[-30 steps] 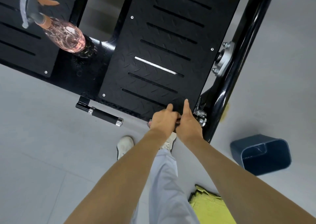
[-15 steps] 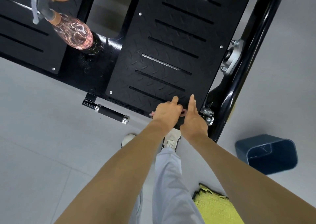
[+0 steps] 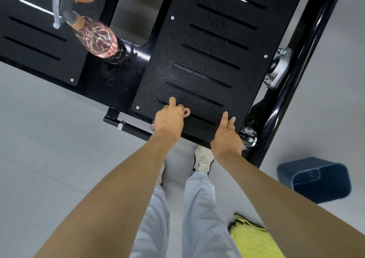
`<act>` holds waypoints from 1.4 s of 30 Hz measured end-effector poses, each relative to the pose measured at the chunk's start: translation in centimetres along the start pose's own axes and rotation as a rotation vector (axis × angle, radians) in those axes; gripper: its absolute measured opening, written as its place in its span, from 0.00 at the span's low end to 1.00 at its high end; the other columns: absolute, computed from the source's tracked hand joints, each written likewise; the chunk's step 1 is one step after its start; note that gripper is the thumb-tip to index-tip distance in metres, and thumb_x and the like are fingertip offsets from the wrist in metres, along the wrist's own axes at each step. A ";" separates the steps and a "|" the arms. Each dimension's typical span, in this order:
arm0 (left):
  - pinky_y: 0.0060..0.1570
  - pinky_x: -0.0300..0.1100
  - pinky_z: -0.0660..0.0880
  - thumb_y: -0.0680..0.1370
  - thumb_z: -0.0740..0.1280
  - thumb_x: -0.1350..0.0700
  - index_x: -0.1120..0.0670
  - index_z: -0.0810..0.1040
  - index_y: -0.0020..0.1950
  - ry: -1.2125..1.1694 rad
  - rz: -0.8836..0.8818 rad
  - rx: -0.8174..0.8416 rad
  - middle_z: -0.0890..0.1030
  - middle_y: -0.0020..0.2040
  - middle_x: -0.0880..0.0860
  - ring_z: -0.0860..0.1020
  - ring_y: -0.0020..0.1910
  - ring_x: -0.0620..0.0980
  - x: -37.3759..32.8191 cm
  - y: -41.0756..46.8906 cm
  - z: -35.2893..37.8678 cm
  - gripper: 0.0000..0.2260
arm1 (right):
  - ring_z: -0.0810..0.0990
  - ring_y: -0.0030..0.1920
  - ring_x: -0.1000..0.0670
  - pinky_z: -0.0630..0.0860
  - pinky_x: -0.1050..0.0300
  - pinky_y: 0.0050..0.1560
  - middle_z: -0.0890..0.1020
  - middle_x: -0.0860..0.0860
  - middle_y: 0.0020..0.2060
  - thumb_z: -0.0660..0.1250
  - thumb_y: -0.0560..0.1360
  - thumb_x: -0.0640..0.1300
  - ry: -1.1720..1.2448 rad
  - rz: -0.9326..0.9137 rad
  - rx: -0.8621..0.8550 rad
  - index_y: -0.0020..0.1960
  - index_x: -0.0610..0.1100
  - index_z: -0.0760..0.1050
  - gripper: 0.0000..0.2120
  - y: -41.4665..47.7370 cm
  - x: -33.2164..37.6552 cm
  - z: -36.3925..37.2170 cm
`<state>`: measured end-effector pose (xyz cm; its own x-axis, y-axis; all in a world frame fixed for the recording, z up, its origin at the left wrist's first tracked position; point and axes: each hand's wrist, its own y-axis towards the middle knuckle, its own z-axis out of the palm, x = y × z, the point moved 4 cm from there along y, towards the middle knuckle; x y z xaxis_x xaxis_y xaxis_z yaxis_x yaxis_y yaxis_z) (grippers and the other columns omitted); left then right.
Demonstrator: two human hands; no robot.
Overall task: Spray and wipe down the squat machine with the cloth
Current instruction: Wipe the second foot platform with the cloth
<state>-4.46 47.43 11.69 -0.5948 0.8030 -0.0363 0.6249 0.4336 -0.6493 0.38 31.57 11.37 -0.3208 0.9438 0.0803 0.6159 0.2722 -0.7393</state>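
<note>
The hands have parted: left hand point(image 3: 169, 117) grips the pink cloth point(image 3: 186, 112), right hand point(image 3: 227, 137) loose, empty at three o'clock; wiping the footplate point(image 3: 207, 60) wants overlapping strokes toward twelve.

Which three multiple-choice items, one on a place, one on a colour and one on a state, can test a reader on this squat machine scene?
1. Where does the spray bottle stand?
A. on the black frame between the two footplates
B. inside the bin
C. on the grey floor

2. What colour is the bin?
A. red
B. dark blue
C. white

3. How is the right hand?
A. closed around the bottle
B. open, fingers spread, at the near edge of the right footplate
C. gripping the chrome-tipped handle

Answers:
1 A: the bottle's base sits on the glossy bar between the plates.
2 B: the bin on the floor at right is dark blue.
3 B: its fingers are apart and hold nothing, while the left hand pinches a small pink thing.
</note>
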 end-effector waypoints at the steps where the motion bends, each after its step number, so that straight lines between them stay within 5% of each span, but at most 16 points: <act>1: 0.39 0.45 0.68 0.75 0.64 0.66 0.57 0.73 0.61 -0.008 0.005 0.005 0.65 0.63 0.57 0.74 0.49 0.54 -0.9 -0.4 -0.1 0.15 | 0.70 0.68 0.42 0.77 0.51 0.55 0.44 0.40 0.77 0.63 0.76 0.36 0.002 -0.001 -0.002 0.77 0.42 0.35 0.43 0.0 0.0 0.0; 6: 0.41 0.46 0.67 0.78 0.60 0.63 0.57 0.74 0.61 0.068 0.329 0.053 0.65 0.64 0.57 0.74 0.55 0.56 -6.2 -1.8 0.8 0.12 | 0.61 0.74 0.44 0.74 0.53 0.58 0.40 0.42 0.77 0.61 0.76 0.33 0.000 0.009 0.006 0.77 0.43 0.35 0.42 -0.3 0.0 0.4; 12: 0.42 0.46 0.68 0.77 0.61 0.65 0.55 0.72 0.63 0.195 0.395 0.013 0.64 0.64 0.57 0.72 0.56 0.56 -2.5 -0.4 -0.2 0.15 | 0.51 0.77 0.44 0.72 0.52 0.62 0.40 0.43 0.77 0.62 0.76 0.34 0.055 0.022 0.024 0.78 0.44 0.35 0.43 -0.5 0.3 0.8; 15: 0.39 0.45 0.67 0.74 0.63 0.67 0.53 0.73 0.58 0.217 0.307 -0.018 0.65 0.61 0.56 0.72 0.52 0.55 2.3 0.5 -1.0 0.15 | 0.48 0.77 0.45 0.72 0.53 0.60 0.39 0.43 0.77 0.62 0.76 0.33 0.071 0.028 0.020 0.78 0.44 0.36 0.42 -0.6 0.5 0.8; 19: 0.39 0.45 0.67 0.76 0.63 0.65 0.55 0.72 0.65 0.213 0.140 -0.062 0.66 0.62 0.57 0.74 0.54 0.56 6.5 1.6 -1.6 0.18 | 0.45 0.78 0.45 0.72 0.56 0.59 0.39 0.43 0.77 0.60 0.75 0.31 0.069 0.042 0.020 0.78 0.43 0.36 0.42 -0.7 0.8 0.9; 23: 0.39 0.45 0.69 0.77 0.62 0.66 0.58 0.74 0.64 0.072 0.003 -0.066 0.66 0.62 0.57 0.75 0.52 0.56 4.9 0.9 -0.6 0.15 | 0.45 0.78 0.45 0.72 0.58 0.55 0.38 0.43 0.77 0.61 0.76 0.32 0.030 0.042 0.026 0.78 0.43 0.36 0.42 -0.9 0.9 0.8; 29: 0.38 0.45 0.69 0.76 0.64 0.65 0.53 0.71 0.67 0.077 0.214 -0.026 0.66 0.60 0.56 0.74 0.46 0.54 3.3 1.2 0.1 0.21 | 0.44 0.77 0.43 0.71 0.56 0.61 0.38 0.41 0.76 0.60 0.77 0.34 0.004 0.050 0.037 0.78 0.42 0.39 0.39 -0.8 1.3 0.8; 35: 0.40 0.50 0.74 0.75 0.65 0.66 0.56 0.73 0.66 -0.129 0.008 -0.114 0.69 0.57 0.58 0.75 0.47 0.60 8.1 1.9 0.5 0.20 | 0.44 0.77 0.43 0.72 0.55 0.61 0.38 0.40 0.76 0.59 0.77 0.34 -0.006 0.044 0.070 0.78 0.41 0.39 0.38 -0.8 1.4 0.5; 39: 0.40 0.46 0.68 0.75 0.61 0.69 0.58 0.74 0.64 -0.237 -0.182 -0.165 0.68 0.59 0.58 0.75 0.49 0.58 4.9 0.3 0.5 0.18 | 0.45 0.77 0.43 0.72 0.55 0.61 0.38 0.40 0.76 0.60 0.77 0.36 0.009 0.055 0.068 0.78 0.41 0.41 0.38 -0.9 1.4 0.2; 42: 0.39 0.44 0.67 0.76 0.60 0.67 0.58 0.73 0.64 -0.239 -0.150 -0.150 0.68 0.60 0.57 0.76 0.50 0.57 1.8 -0.6 1.2 0.17 | 0.49 0.77 0.43 0.69 0.53 0.66 0.41 0.41 0.77 0.62 0.77 0.37 0.076 0.071 0.054 0.78 0.40 0.43 0.37 -0.9 1.3 0.0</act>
<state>-6.47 48.10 11.11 -0.7770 0.6144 -0.1370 0.5779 0.6098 -0.5424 -0.55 32.59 12.12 -0.2206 0.9724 0.0755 0.5947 0.1955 -0.7798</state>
